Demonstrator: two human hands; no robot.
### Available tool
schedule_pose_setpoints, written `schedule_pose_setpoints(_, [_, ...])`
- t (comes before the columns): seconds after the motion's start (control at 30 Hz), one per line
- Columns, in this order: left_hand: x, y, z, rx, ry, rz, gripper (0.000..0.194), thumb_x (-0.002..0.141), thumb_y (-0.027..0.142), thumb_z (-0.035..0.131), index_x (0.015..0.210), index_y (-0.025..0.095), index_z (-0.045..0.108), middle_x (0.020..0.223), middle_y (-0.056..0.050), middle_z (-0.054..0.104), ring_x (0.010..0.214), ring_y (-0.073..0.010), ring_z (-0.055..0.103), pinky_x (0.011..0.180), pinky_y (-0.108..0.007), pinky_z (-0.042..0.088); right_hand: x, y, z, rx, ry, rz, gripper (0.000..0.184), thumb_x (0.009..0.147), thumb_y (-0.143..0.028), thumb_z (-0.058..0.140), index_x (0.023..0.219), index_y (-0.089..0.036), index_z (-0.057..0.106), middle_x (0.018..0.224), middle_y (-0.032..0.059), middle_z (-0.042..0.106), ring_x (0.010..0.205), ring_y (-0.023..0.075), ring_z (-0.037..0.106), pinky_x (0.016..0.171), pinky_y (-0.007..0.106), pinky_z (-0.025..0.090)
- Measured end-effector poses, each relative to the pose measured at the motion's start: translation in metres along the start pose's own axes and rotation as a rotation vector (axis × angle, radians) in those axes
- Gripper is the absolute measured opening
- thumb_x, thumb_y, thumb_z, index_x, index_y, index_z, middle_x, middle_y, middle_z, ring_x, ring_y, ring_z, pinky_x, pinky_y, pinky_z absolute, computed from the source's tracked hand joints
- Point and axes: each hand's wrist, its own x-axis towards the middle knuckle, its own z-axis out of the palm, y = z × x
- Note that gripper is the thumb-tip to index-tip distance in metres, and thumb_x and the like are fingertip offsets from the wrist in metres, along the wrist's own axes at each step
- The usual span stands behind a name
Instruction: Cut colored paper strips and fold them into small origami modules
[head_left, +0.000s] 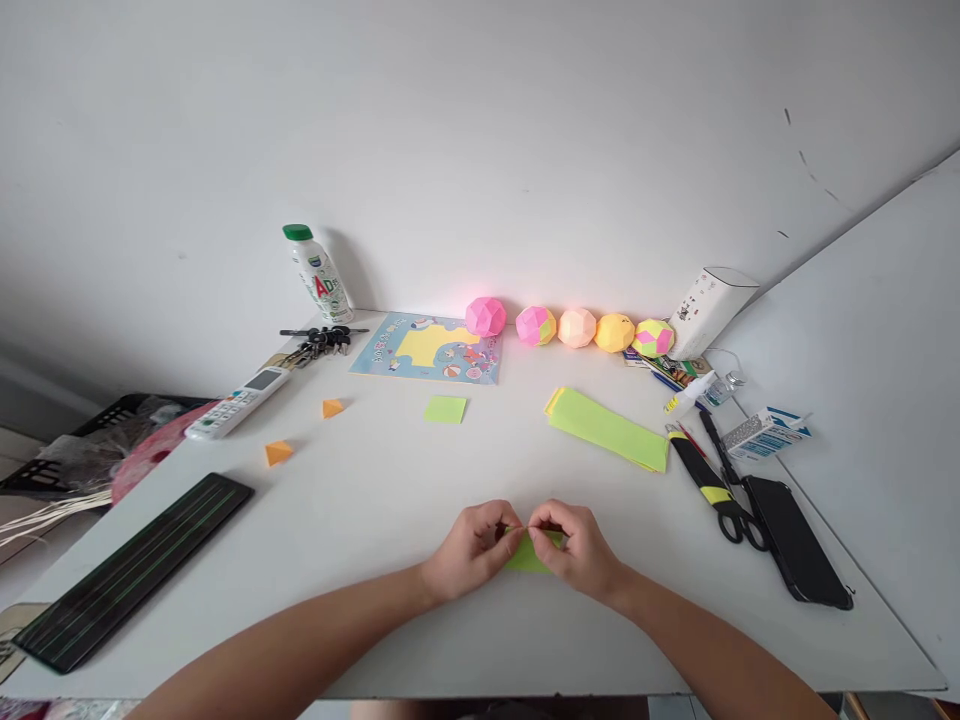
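Near the front of the white table, my left hand (478,548) and my right hand (574,548) meet over a small piece of green paper (529,557). Thumb and forefinger of each hand pinch its upper edge, their tips almost touching. My fingers cover both sides of the paper, so any fold there is hidden. Farther back lies a flat green paper square (445,409). To the right of it rests a stack of long green paper strips (607,428), with yellow showing at one end. Two small folded orange paper pieces (278,453) sit to the left.
Several folded paper balls (577,327) line the wall. A bottle (321,275), keys, a remote control (238,402) and a dark panel (135,570) stand or lie on the left. At right are scissors (716,490), a phone (796,540), glue and a small box (766,434).
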Motion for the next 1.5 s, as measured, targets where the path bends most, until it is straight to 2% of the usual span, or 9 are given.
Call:
schedule_pose_setpoints(0.27, [0.001, 0.004, -0.008, -0.138, 0.130, -0.058, 0.027, 0.079, 0.042, 0.054, 0.068, 0.017, 0.050, 0.065, 0.001, 0.049, 0.057, -0.0100, 0.042, 0.055, -0.024, 0.036, 0.003, 0.002, -0.021, 0.136, -0.021, 0.168, 0.010, 0.076, -0.020, 0.052, 0.066, -0.019, 0.050, 0.056, -0.0042, 0.049, 0.047, 0.0094, 0.048, 0.046, 0.022, 0.041])
schedule_pose_setpoints(0.53, [0.008, 0.007, -0.021, -0.120, 0.076, -0.146, 0.029, 0.078, 0.044, 0.055, 0.070, 0.016, 0.055, 0.062, 0.001, 0.051, 0.056, -0.0103, 0.044, 0.053, -0.023, 0.036, 0.004, 0.012, -0.024, 0.140, -0.036, 0.183, 0.011, 0.081, -0.023, 0.048, 0.071, -0.019, 0.049, 0.055, -0.0045, 0.049, 0.045, 0.0097, 0.049, 0.044, 0.022, 0.044])
schedule_pose_setpoints(0.63, [0.018, 0.000, -0.046, -0.041, 0.254, -0.159, 0.030, 0.075, 0.045, 0.057, 0.072, 0.016, 0.058, 0.061, 0.000, 0.054, 0.056, -0.0110, 0.046, 0.054, -0.023, 0.036, 0.013, 0.030, -0.039, -0.161, 0.126, -0.002, 0.010, 0.083, -0.023, 0.047, 0.076, -0.020, 0.054, 0.066, 0.0011, 0.057, 0.058, 0.0145, 0.056, 0.055, 0.028, 0.049])
schedule_pose_setpoints(0.8, [0.043, -0.021, -0.110, 0.146, 0.798, -0.306, 0.035, 0.073, 0.047, 0.053, 0.081, 0.014, 0.060, 0.051, 0.004, 0.046, 0.044, -0.0092, 0.038, 0.044, -0.021, 0.030, 0.033, 0.071, -0.085, -0.832, 0.421, -0.154, 0.026, 0.082, -0.022, 0.048, 0.104, -0.014, 0.059, 0.112, 0.0170, 0.059, 0.110, 0.0307, 0.050, 0.095, 0.049, 0.040])
schedule_pose_setpoints(0.93, [0.052, -0.035, -0.137, 0.237, 0.854, -0.335, 0.039, 0.073, 0.045, 0.051, 0.091, 0.012, 0.062, 0.060, -0.001, 0.055, 0.048, -0.0124, 0.044, 0.046, -0.024, 0.036, 0.037, 0.094, -0.102, -1.046, 0.347, -0.080, 0.030, 0.083, -0.024, 0.048, 0.106, -0.011, 0.062, 0.114, 0.0185, 0.060, 0.110, 0.0316, 0.054, 0.091, 0.047, 0.046])
schedule_pose_setpoints(1.1, [0.054, -0.045, -0.126, 0.493, 0.891, -0.260, 0.055, 0.076, 0.038, 0.049, 0.124, 0.012, 0.047, 0.089, -0.010, 0.061, 0.082, -0.0244, 0.056, 0.074, -0.038, 0.045, 0.037, 0.099, -0.101, -1.080, 0.338, -0.099, 0.027, 0.086, -0.020, 0.045, 0.098, -0.012, 0.067, 0.108, 0.0168, 0.065, 0.105, 0.0300, 0.058, 0.091, 0.045, 0.047])
schedule_pose_setpoints(1.23, [0.057, -0.051, -0.114, 1.043, 0.557, 0.086, 0.039, 0.083, 0.034, 0.042, 0.117, 0.018, 0.056, 0.129, -0.013, 0.048, 0.122, -0.0292, 0.039, 0.099, -0.045, 0.032, 0.038, 0.097, -0.101, -1.095, 0.345, -0.131, 0.027, 0.086, -0.018, 0.044, 0.094, -0.012, 0.069, 0.105, 0.0162, 0.067, 0.103, 0.0295, 0.059, 0.090, 0.043, 0.048])
schedule_pose_setpoints(1.33, [0.058, -0.055, -0.112, 1.176, 0.258, 0.060, 0.043, 0.089, 0.038, 0.032, 0.122, 0.021, 0.054, 0.138, -0.008, 0.044, 0.130, -0.0258, 0.033, 0.106, -0.044, 0.025, 0.038, 0.098, -0.101, -1.096, 0.373, -0.155, 0.029, 0.086, -0.014, 0.041, 0.092, -0.012, 0.069, 0.101, 0.0162, 0.068, 0.100, 0.0289, 0.061, 0.087, 0.043, 0.049])
schedule_pose_setpoints(1.5, [0.057, -0.057, -0.115, 1.215, 0.229, -0.051, 0.053, 0.090, 0.043, 0.025, 0.129, 0.014, 0.047, 0.143, -0.012, 0.035, 0.134, -0.0271, 0.026, 0.109, -0.046, 0.020, 0.039, 0.096, -0.104, -1.080, 0.476, -0.189, 0.030, 0.084, -0.011, 0.041, 0.086, -0.013, 0.070, 0.093, 0.0136, 0.071, 0.095, 0.0275, 0.063, 0.087, 0.044, 0.049])
